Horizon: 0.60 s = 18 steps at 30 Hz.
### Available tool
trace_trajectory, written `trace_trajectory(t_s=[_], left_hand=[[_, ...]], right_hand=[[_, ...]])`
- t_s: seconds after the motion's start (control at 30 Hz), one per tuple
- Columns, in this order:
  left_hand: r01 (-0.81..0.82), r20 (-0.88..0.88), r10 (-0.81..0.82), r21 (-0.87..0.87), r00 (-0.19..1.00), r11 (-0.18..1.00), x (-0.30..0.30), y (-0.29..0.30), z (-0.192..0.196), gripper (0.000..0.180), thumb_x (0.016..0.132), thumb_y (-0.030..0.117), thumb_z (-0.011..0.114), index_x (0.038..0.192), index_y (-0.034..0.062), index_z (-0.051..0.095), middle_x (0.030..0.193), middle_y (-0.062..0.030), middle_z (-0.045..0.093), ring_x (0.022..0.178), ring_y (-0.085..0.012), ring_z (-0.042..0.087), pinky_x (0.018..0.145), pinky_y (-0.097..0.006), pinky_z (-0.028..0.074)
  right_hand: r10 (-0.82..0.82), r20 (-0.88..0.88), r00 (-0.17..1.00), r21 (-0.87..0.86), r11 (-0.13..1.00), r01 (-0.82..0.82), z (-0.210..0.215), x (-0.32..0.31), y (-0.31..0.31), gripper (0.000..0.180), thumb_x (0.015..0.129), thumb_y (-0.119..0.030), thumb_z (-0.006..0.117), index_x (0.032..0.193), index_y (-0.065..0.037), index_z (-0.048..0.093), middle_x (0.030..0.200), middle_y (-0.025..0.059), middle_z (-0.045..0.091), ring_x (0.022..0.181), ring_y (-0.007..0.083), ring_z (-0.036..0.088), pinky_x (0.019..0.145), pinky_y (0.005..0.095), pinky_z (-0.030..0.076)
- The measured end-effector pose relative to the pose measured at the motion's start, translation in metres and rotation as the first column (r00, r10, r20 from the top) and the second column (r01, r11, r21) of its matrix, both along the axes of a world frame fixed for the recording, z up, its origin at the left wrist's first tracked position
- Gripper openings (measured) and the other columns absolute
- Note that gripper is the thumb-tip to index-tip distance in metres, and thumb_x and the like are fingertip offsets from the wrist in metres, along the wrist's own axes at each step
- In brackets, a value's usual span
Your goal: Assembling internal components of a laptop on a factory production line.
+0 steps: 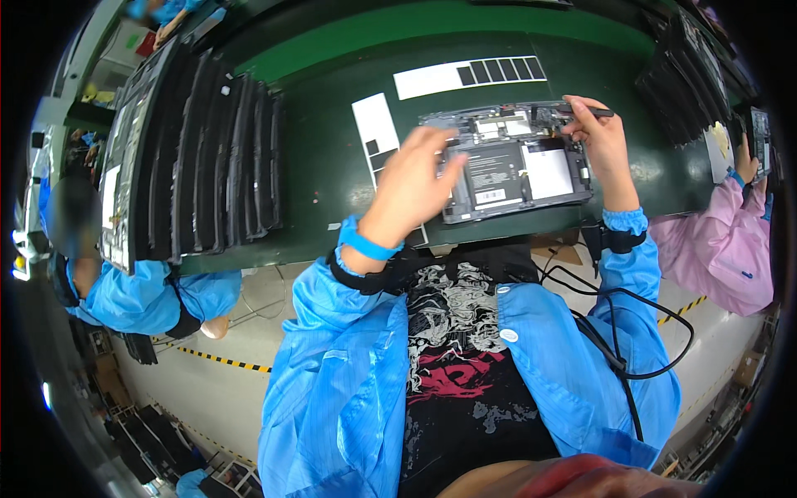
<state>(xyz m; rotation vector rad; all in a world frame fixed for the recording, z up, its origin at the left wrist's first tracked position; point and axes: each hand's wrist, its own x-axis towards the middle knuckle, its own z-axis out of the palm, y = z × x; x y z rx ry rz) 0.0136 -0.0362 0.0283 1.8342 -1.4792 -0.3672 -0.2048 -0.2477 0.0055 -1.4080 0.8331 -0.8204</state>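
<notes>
An opened, dark device chassis [461, 212], like a tablet or slim laptop with its inside bare, lies on the green bench in front of me. A black battery pack [494, 176] fills its middle left, and a silvery-white panel [548, 173] sits right of that. My left hand [415, 178] is over the chassis's left edge, slightly blurred, thumb and fingers apart. Whether it touches the chassis I cannot tell. At the upper right corner my right hand [599, 141] pinches a slim black tool [602, 112], its working end hidden among dark parts.
Dark panels [195, 158] stand in a row at left, and more stacked panels [685, 79] at far right. Two white strips with black squares [469, 77] [375, 133] lie behind and left of the chassis. Black cables [618, 361] hang by my right arm. Co-workers sit both sides.
</notes>
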Motion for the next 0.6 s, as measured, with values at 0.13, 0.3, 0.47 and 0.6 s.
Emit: trace_trajectory(t_s=[0.13,0.3,0.47,0.6], left_hand=[[0.315,-0.145,-0.306,0.044,0.941,0.948,-0.045,-0.053,-0.01,0.045,0.082,0.022,0.064,0.123,0.0032,0.054,0.125,-0.0176,0.051,0.079,-0.0261,0.062,0.075,-0.035,0.05],[0.421,-0.067,-0.416,0.172,0.907,0.891,-0.067,-0.094,-0.028,0.059,0.081,0.03,0.064,0.132,0.0077,0.046,0.142,-0.0187,0.036,0.11,-0.0363,0.056,0.092,-0.042,0.047],[0.475,-0.07,-0.471,0.208,0.879,0.855,-0.072,-0.096,-0.027,0.057,0.079,0.03,0.065,0.13,0.009,0.05,0.143,-0.0162,0.038,0.116,-0.0371,0.052,0.094,-0.042,0.045],[0.467,-0.078,-0.461,0.191,0.884,0.863,-0.073,-0.095,-0.026,0.052,0.078,0.028,0.065,0.125,0.0093,0.055,0.141,-0.0132,0.041,0.112,-0.0348,0.055,0.091,-0.041,0.047]], right_hand=[[0.037,0.011,0.999,0.055,0.998,-0.038,-0.015,-0.015,-0.028,0.025,0.089,-0.02,0.063,0.104,0.001,0.065,0.082,0.006,0.066,0.063,0.0094,0.061,0.055,0.0196,0.044],[0.064,0.034,0.997,0.128,0.989,-0.067,-0.027,-0.009,-0.037,0.024,0.089,-0.017,0.063,0.103,0.002,0.065,0.082,0.0068,0.066,0.059,0.0076,0.057,0.052,0.019,0.043],[0.072,0.121,0.99,0.204,0.974,-0.096,-0.04,-0.018,-0.047,0.023,0.089,-0.015,0.063,0.1,0.005,0.064,0.081,0.0091,0.065,0.055,0.0073,0.055,0.044,0.0174,0.038],[0.143,0.178,0.974,0.226,0.957,-0.182,-0.039,-0.019,-0.05,0.022,0.088,-0.015,0.064,0.097,0.006,0.064,0.074,0.0086,0.064,0.048,0.007,0.052,0.039,0.0178,0.034]])
